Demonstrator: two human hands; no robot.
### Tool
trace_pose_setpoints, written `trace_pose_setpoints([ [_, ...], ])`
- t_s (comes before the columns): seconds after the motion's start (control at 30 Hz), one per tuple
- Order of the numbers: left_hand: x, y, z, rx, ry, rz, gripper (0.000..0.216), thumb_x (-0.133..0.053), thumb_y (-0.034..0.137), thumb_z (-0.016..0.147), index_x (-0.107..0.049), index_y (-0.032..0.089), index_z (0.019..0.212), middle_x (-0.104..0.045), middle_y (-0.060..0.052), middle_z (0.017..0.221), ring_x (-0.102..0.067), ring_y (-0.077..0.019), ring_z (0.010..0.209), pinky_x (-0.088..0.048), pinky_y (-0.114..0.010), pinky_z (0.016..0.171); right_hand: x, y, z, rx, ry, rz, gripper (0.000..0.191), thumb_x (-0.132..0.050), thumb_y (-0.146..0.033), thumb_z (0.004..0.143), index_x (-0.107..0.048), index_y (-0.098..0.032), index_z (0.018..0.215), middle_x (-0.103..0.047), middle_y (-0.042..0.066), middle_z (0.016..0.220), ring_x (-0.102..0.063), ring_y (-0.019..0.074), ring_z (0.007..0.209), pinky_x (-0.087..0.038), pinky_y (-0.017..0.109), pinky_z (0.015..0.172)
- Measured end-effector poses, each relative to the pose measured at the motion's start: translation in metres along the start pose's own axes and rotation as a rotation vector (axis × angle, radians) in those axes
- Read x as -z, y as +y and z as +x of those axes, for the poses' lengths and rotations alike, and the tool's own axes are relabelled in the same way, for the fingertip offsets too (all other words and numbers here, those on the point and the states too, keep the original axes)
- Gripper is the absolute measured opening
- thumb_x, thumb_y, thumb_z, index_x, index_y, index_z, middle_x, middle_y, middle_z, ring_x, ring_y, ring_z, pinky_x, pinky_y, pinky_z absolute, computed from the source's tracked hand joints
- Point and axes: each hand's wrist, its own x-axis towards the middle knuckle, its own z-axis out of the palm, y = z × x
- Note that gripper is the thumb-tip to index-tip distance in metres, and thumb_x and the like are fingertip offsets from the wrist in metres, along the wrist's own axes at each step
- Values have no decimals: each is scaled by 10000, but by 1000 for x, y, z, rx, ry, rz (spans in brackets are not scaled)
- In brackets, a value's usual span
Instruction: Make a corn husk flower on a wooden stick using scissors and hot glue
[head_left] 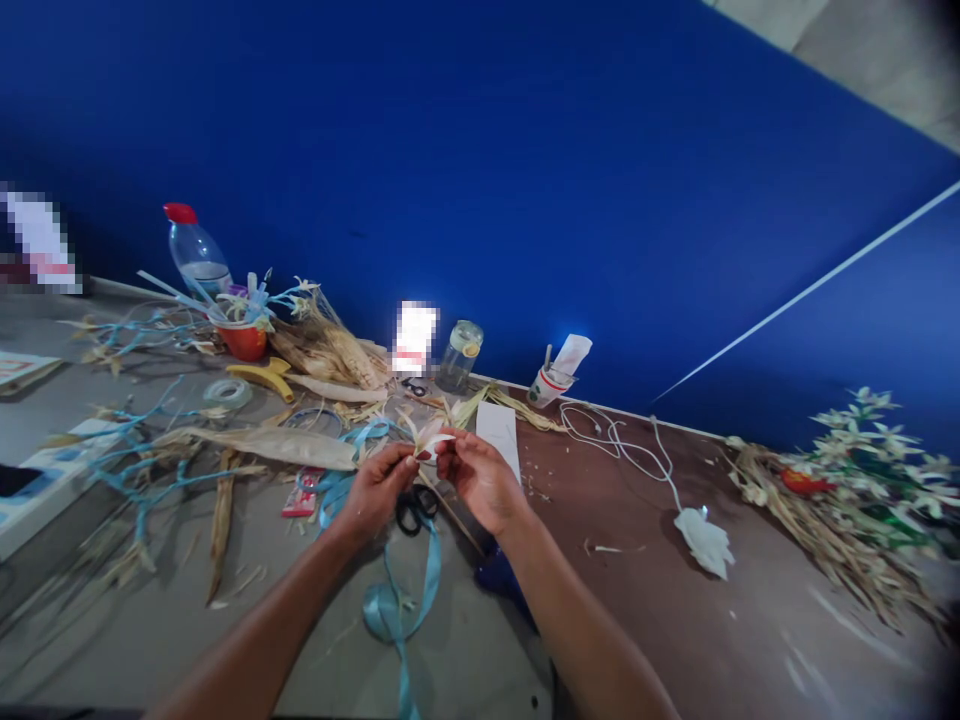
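Observation:
A small pale flower with pointed petals, looking made of dried husk, is held up between both hands over the table. My left hand pinches it low down, near its base. From the other side, the closed fingertips of my right hand grip a petal. Just below the hands lie scissors with black handles, partly hidden. Light blue ribbon trails around them, with its roll nearer to me. A long dried husk stretches out left of my left hand.
Blue-wrapped twigs spread at left, near a tape roll and a red cup. A bottle, a glass jar and a white cup stand along the blue wall. White cable and a flower bunch lie right.

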Motion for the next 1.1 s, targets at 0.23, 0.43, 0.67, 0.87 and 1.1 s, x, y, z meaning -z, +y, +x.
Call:
trace_pose_setpoints([
  [0.23, -1, -5, -2, 11, -88, -4, 125, -743, 284, 655, -683, 175, 647, -488, 24, 531, -396, -89, 506, -331, -191, 477, 4, -30, 5, -136, -138, -206, 384, -783, -476, 599, -676, -142, 755, -623, 15, 683, -495, 96, 577, -395, 227, 558],
  [0.43, 1, -5, -1, -35, -116, 3, 114, -757, 222, 618, -672, 191, 549, -528, 8, 531, -438, -111, 543, -379, -201, 520, 5, -33, 9, -183, -117, -276, 265, -791, -351, 601, -641, -138, 653, -580, -28, 554, -462, 64, 507, -333, 203, 515],
  [0.67, 2, -8, 0, 21, -134, -73, 74, -767, 146, 584, -710, 186, 610, -635, -26, 659, -533, -152, 656, -437, -240, 652, 10, -19, 15, -282, -87, -187, 261, -793, -311, 571, -604, -136, 613, -579, -27, 531, -464, 60, 474, -336, 192, 497],
  [0.87, 5, -8, 0, 23, -179, -93, 84, -762, 124, 600, -695, 173, 590, -642, -41, 683, -562, -167, 705, -441, -258, 727, 11, -7, 18, -329, -100, -167, 245, -791, -291, 573, -601, -140, 599, -579, -25, 534, -464, 71, 476, -331, 197, 480],
  [1.1, 4, -9, 1, -45, -221, -20, 45, -744, 160, 636, -714, 191, 651, -645, -33, 702, -567, -168, 713, -455, -263, 737, 11, -10, 16, -321, -68, -41, 251, -761, -357, 647, -621, -149, 641, -568, -24, 548, -449, 76, 470, -361, 203, 477],
])
